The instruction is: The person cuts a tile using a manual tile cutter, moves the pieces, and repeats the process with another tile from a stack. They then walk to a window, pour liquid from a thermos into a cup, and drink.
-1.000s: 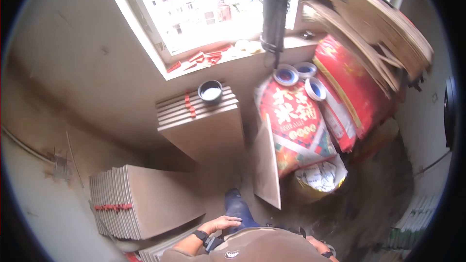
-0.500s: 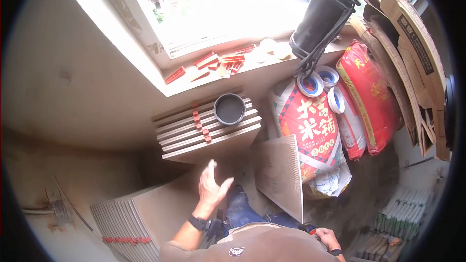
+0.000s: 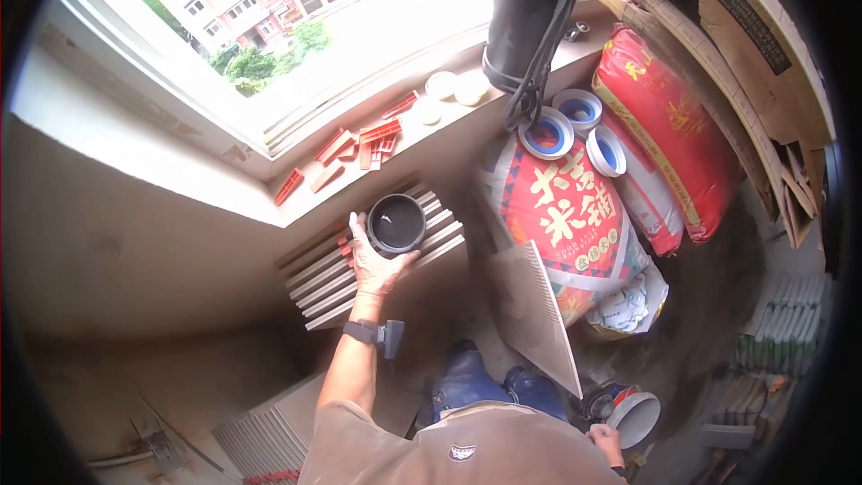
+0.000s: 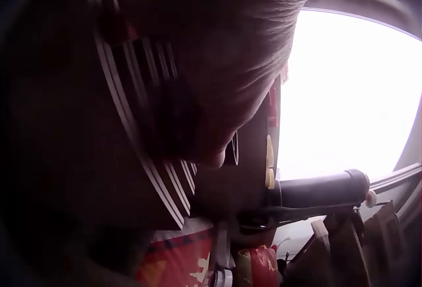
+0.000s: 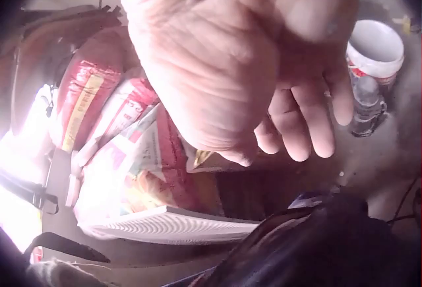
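A round dark bowl rests on a stack of upright tiles below the window sill. My left hand is at the bowl's near left side, fingers extended along its left edge and thumb spread beneath its near rim; firm contact cannot be made out. The left wrist view shows the back part of this hand dark, with its fingertips hidden. Low by my body, my right hand hangs near a white bucket. In the right wrist view that hand has loose fingers and holds nothing.
Red wedges and pale discs lie on the sill beside a black cylinder. Tape rolls sit on a red rice bag. One tile leans before it; cardboard stands right.
My left hand has moved forward from near my leg to the bowl, its fingers spread. The head view has shifted, and the white bucket beside my right hand now shows.
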Tool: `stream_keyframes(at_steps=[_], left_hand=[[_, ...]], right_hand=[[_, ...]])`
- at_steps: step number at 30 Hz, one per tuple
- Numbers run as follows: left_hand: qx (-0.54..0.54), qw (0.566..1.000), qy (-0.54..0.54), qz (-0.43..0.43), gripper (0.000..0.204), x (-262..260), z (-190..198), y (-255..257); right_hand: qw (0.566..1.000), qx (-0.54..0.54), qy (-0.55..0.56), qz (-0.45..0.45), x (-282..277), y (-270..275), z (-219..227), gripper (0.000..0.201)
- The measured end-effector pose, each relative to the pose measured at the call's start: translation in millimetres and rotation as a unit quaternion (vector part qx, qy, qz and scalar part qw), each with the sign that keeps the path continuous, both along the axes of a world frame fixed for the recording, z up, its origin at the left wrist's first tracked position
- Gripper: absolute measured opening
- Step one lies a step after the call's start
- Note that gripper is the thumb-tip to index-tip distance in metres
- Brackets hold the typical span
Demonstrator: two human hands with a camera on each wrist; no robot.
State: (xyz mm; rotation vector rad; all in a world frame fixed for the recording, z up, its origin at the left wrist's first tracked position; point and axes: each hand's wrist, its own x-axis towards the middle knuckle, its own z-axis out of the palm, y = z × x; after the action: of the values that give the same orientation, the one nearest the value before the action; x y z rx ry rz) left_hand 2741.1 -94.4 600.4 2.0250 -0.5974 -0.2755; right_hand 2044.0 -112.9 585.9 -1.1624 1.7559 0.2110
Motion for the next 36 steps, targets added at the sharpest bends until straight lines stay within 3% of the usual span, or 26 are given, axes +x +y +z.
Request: stream_keyframes(at_steps=[5, 7, 11, 14, 16, 22, 24, 25, 27, 29, 33, 36], left_hand=[[-0.017, 0.999, 0.021, -0.047, 0.130, 3, 7, -5], [-0.049, 0.998, 0.012, -0.048, 0.129, 6, 8, -6], [-0.003, 0.999, -0.014, -0.046, 0.123, 11, 4, -6], [0.007, 0.999, -0.031, -0.028, 0.119, 9, 11, -10], [-0.008, 0.999, -0.030, -0.019, 0.117, 6, 12, -10], [-0.071, 0.980, -0.185, -0.032, 0.102, -3, 3, -10], [-0.078, 0.972, -0.216, -0.052, 0.100, -10, 17, -7], [-0.081, 0.967, -0.232, -0.063, 0.099, -15, 27, -6], [-0.121, 0.966, -0.223, -0.053, 0.098, -31, 43, -3], [-0.134, 0.964, -0.224, -0.049, 0.100, -41, 49, 4], [-0.140, 0.979, -0.141, -0.043, 0.112, -74, 62, 28], [-0.124, 0.987, -0.100, -0.003, 0.112, -98, 77, 61]], right_hand=[[0.999, -0.031, -0.004, 0.026, -26, 24, 0, 0.016], [0.999, -0.037, -0.014, 0.018, -18, 22, 5, 0.017], [1.000, -0.022, 0.000, -0.003, 37, 1, 34, 0.021], [0.994, 0.011, -0.016, -0.104, 42, -10, 25, 0.024], [0.996, -0.005, -0.026, -0.082, 43, -14, 24, 0.024], [0.996, -0.012, -0.036, -0.078, 38, -10, 15, 0.025], [0.997, -0.007, -0.033, -0.067, 27, -4, 3, 0.025], [0.999, -0.026, -0.021, -0.020, 21, -3, -3, 0.025], [0.995, -0.062, 0.001, 0.075, 15, -1, -12, 0.024], [0.997, -0.054, -0.002, 0.061, 13, -4, -15, 0.024], [0.999, -0.012, -0.030, -0.031, 64, -22, 30, 0.023], [0.999, 0.006, -0.050, -0.020, 36, -37, 2, 0.020]])
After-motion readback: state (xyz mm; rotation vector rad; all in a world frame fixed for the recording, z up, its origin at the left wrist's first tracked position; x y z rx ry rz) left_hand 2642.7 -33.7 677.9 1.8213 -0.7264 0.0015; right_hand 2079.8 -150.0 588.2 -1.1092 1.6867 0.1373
